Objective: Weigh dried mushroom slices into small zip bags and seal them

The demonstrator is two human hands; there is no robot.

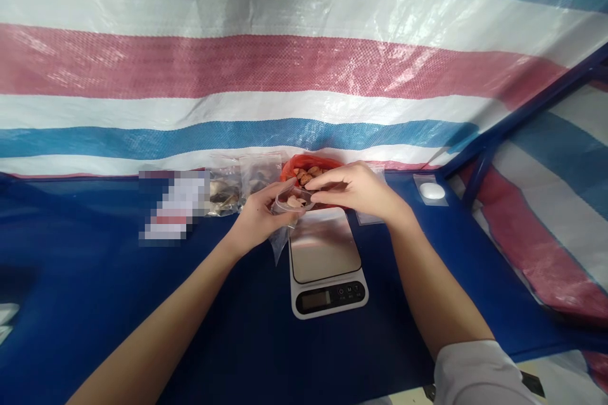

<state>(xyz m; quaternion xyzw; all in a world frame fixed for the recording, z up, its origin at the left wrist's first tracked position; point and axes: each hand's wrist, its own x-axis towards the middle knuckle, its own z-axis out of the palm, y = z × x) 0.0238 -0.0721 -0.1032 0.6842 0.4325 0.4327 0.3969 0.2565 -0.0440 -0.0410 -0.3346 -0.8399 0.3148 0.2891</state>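
My left hand (261, 215) is closed around a clear plastic bag (279, 243), holding its mouth open. Pale, chip-like pieces (295, 201) show inside the bag opening. From the other side, my right hand (358, 190) has its fingertips together at the bag's right rim, seemingly pinching it. Just behind the bag sits an open red plastic bag (289, 168) with brown, nut-like lumps (311, 174) in it, partly covered by my right hand. A white digital kitchen scale (325, 247) lies below both hands, with nothing on its metal plate.
Clear zip bags (259, 171) with dried pieces stand left of my hands, beside a blurred-out label (175, 205). Another flat clear bag (373, 218) lies right of the scale. A white oval object (432, 191) rests on the blue table (228, 329). Striped sheeting (237, 63) hangs behind.
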